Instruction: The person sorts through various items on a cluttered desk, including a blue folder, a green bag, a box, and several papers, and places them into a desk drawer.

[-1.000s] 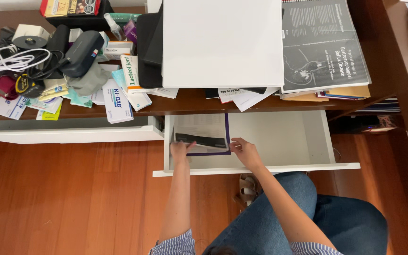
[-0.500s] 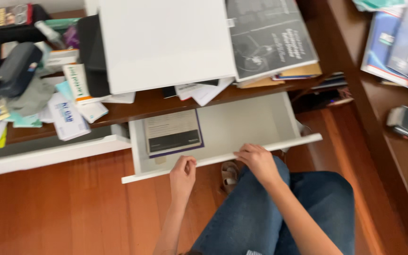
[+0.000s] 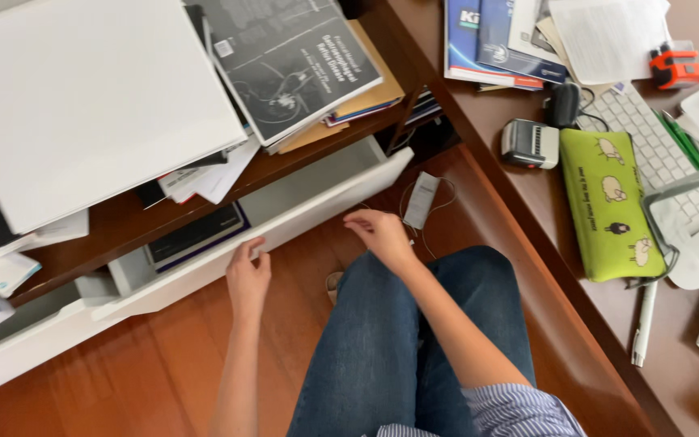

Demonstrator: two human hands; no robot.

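A white drawer under a dark wooden shelf stands partly open, with a dark-covered booklet lying inside. My left hand touches the drawer's front edge with fingers apart and holds nothing. My right hand hovers just in front of the drawer front, fingers loosely curled and empty. My legs in blue jeans are below the hands.
A large white board and a dark magazine lie on the shelf top. A power adapter with cable lies on the wooden floor. The desk at right holds a green pencil case, a keyboard, papers and a pen.
The drawer has been pushed further in, hiding more of the booklet. Both hands moved from inside the drawer to its front. The view swung right, revealing the desk.
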